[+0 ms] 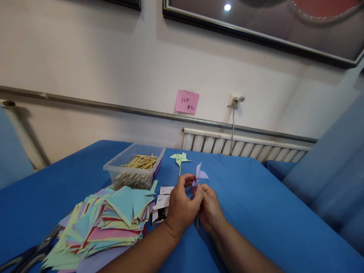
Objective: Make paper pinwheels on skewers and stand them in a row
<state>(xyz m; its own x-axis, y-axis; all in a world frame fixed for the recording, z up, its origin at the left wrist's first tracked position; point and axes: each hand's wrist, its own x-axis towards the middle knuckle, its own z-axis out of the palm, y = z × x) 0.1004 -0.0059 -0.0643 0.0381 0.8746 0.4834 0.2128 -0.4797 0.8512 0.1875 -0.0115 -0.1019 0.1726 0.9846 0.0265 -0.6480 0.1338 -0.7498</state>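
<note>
Between my two hands, above the blue cloth, is a purple paper pinwheel (201,174) on a thin wooden stick (198,222). My left hand (183,201) is closed, its fingertips at the pinwheel's centre and the top of the stick. Just below, my right hand (210,208) pinches the stick, which pokes out under the fingers. The fingertips partly hide the spot where paper and stick meet. Behind them a light green paper pinwheel (180,157) on its own stick lies on the table. Small white boxes (162,201), one open with dark bits inside, sit left of my left hand.
A clear plastic tub (133,153) of wooden sticks (142,162) stands at the back left. In front of it spreads a tall pile of coloured paper pieces (108,220). Scissors (36,250) lie at the near left on the blue-covered table (256,212). A radiator (244,146) lines the wall behind.
</note>
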